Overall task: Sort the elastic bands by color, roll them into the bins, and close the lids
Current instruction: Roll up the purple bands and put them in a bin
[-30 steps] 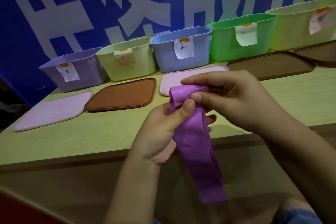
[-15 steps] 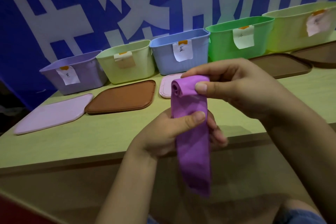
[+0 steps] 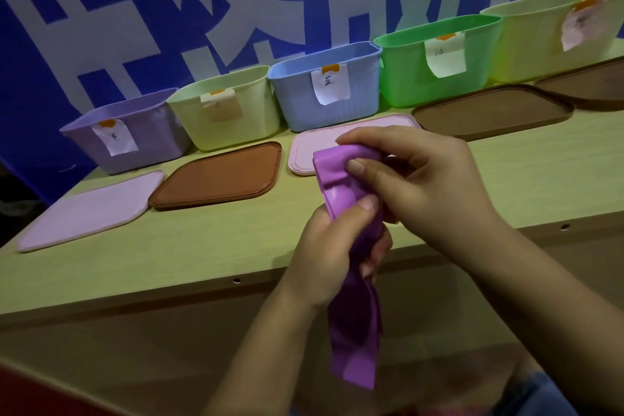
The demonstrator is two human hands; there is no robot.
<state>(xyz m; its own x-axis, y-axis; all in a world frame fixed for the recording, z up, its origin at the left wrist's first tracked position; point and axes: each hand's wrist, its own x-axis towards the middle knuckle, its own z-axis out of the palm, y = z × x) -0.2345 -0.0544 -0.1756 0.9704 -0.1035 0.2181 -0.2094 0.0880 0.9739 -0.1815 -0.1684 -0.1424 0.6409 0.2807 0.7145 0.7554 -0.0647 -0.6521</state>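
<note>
My right hand [image 3: 429, 189] pinches the rolled top of the purple band [image 3: 351, 246] while my left hand [image 3: 324, 257] grips the strip below, keeping it taut for winding. The purple bin [image 3: 135, 132] waits at ten o'clock, lid off.

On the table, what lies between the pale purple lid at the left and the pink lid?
In the head view, a brown lid lies flat between the pale purple lid and the pink lid.
</note>
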